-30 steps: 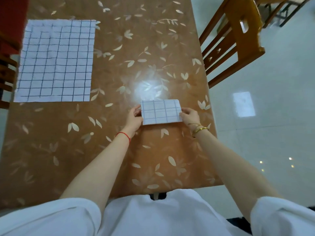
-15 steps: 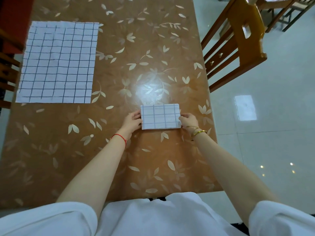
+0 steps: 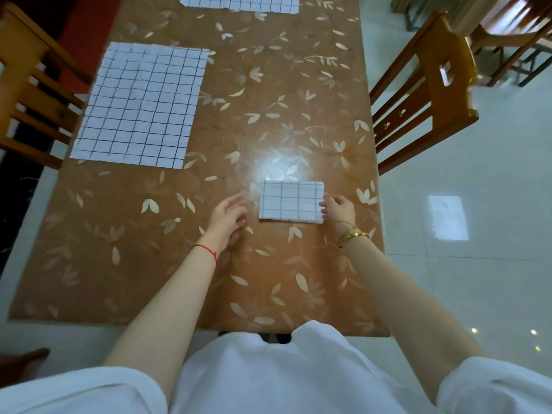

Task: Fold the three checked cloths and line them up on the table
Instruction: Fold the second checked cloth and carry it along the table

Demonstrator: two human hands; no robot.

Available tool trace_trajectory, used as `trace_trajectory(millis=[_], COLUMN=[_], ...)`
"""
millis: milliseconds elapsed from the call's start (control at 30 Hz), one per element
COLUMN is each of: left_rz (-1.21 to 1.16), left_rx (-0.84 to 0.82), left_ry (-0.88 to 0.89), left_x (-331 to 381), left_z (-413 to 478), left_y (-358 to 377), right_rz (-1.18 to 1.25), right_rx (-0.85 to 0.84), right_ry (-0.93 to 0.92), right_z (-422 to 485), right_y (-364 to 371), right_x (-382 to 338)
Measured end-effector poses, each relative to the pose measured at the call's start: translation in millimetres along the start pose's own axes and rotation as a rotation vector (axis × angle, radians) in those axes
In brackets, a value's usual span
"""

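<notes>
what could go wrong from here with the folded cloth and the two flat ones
1. The folded cloth lies near the table's right edge; a nudge from the right hand, whose fingertips are at its side, might skew it or slide it off.
2. The left hand is off it, so the layers may spring open.
3. Reaching for the flat cloth or the far cloth, a forearm might drag it.

Single view for us: wide-angle camera on our head, facing forward and steeply down onto table (image 3: 268, 85). Close range: our torso (image 3: 283, 380) and forearms (image 3: 167, 309) fill bottom edge, left hand (image 3: 228, 215) and right hand (image 3: 338, 209) near frame centre. Table's far end cut by top edge; left chair (image 3: 30, 94), right chair (image 3: 442, 85) bowed at side margins.
</notes>
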State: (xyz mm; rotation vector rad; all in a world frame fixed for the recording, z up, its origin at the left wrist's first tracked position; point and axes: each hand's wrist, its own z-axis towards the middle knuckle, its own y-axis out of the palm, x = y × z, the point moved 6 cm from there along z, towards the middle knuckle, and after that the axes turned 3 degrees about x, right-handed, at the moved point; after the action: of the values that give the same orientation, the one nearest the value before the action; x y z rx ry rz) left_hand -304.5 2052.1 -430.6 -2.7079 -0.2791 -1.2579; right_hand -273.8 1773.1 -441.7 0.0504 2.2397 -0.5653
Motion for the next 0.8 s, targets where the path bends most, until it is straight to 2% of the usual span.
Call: trace_trajectory(millis=[100,300,533,800], left_rz=[-0.064,-0.254,-0.457,-0.604], left_rx=[0.035,0.148,0.368,0.591], left_ry=[0.059,0.111,0.179,0.265], left_x=[0.6,-15.8,-42.9,-75.7], left_z=[-26.2,-79.9,-163.5,-245.1], left_y=[-9.2,-41.7,-112.4,-198.4], right_rz=[0.129,0.173,0.154,0.046], right_rx=[-0.089,-0.295,-0.565,-0.757], right_ry=[-0.006,-0.078,-0.156,-0.271], right_z=[-19.2,-68.0,-152.3,-236.0], right_y=[11.1,39.5,83.6,141.7], right_x=[0.2,-9.8,-23.4,-20.5])
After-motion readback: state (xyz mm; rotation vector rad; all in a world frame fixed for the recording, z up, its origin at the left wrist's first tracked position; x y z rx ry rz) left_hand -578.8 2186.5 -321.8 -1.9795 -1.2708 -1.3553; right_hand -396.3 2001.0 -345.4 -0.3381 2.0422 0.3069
